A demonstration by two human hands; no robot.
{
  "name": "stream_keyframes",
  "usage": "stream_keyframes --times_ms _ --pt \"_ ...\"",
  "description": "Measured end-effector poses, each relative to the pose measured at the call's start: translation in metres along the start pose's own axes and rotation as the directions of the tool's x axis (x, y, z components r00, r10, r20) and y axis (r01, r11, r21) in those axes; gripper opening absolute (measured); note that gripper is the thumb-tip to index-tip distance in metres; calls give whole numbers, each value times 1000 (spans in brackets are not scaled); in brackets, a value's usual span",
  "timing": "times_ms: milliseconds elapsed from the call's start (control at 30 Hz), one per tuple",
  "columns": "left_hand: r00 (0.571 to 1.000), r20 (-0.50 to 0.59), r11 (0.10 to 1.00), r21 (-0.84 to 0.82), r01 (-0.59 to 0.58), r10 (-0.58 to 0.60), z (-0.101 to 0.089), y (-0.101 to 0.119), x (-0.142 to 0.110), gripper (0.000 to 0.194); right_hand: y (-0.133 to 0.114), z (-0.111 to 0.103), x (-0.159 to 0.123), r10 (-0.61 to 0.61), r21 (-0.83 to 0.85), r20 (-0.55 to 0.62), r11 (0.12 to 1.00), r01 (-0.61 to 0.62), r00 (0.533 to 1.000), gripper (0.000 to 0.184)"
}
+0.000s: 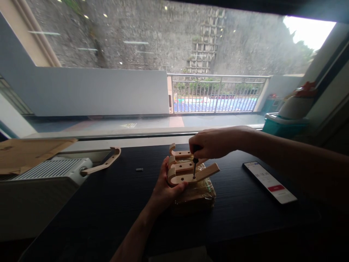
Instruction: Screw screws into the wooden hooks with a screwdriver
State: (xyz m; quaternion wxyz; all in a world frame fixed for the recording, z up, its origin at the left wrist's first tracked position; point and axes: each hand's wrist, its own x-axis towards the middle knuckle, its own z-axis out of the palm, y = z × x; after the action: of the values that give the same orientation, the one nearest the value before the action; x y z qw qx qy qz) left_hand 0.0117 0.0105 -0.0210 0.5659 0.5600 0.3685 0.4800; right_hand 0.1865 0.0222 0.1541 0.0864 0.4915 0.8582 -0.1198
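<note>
My right hand (205,143) is closed round the dark handle of a screwdriver (194,168), whose shaft points down. Its tip meets a hole in the nearest wooden hook (188,179), one of three pale hooks lying side by side. My left hand (166,187) grips the curled ends of these hooks from the left, with the thumb along the front one. Under the hooks is a block wrapped in clear plastic or tape (200,194). A fourth wooden hook (106,163) lies apart at the table's left edge. Some small metal screws (139,169) lie left of my left hand.
The dark table (117,203) stands against a window. A phone (268,182) with a lit screen lies to the right, under my right forearm. At the left are a white radiator (62,169) and a cardboard sheet (29,151).
</note>
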Motion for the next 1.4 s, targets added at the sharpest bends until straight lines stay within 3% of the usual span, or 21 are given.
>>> stream_keyframes --times_ms 167,333,633,867,1067,1400 --pt "1000 13 1000 12 20 -20 -3 2 0 102 -7 -5 -3 30 -49 1 998 -30 1000 26" --pt "999 32 999 6 34 -34 -2 4 -1 99 -10 -12 -3 -42 -35 15 998 42 999 22" --pt "1000 8 999 16 30 -30 -1 3 0 101 8 -1 -4 -4 29 -7 1000 4 1000 22" --pt "999 1 999 27 36 -36 0 6 -1 101 2 -5 -7 16 -29 -3 999 -16 1000 25" --pt "999 10 998 51 30 -30 0 6 -2 100 1 -3 -2 -69 -33 -23 997 68 997 20" --pt "999 -8 999 33 40 -40 0 5 -2 98 6 -1 -5 30 -45 -47 998 -32 998 24"
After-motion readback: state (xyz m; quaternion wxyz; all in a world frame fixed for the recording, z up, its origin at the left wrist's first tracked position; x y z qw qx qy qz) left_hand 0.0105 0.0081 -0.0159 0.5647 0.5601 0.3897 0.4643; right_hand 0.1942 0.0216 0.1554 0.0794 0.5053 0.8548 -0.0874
